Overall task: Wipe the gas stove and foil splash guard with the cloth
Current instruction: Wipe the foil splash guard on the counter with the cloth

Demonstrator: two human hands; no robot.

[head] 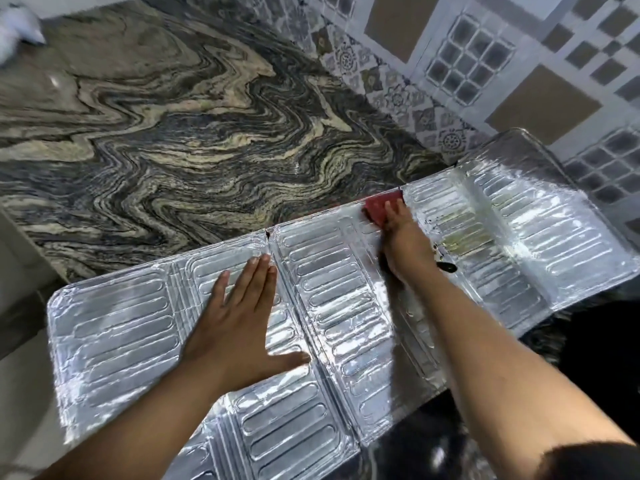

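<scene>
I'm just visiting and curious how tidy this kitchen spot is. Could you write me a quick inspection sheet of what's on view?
Surface: swirled dark and beige stone countertop, bare where visible.
Job's things: foil splash guard lies unfolded and flat, with yellowish stains and dark specks on its right panels; red cloth sits at its far edge. Stove not clearly seen.
Clutter: blurred white object in the far left corner, too blurred to identify.
Hands: left hand pressed flat on the foil, fingers straight; right hand on the cloth, grip unclear.
Cables: nothing seen.
Surroundings: patterned wall tiles behind the counter.
</scene>
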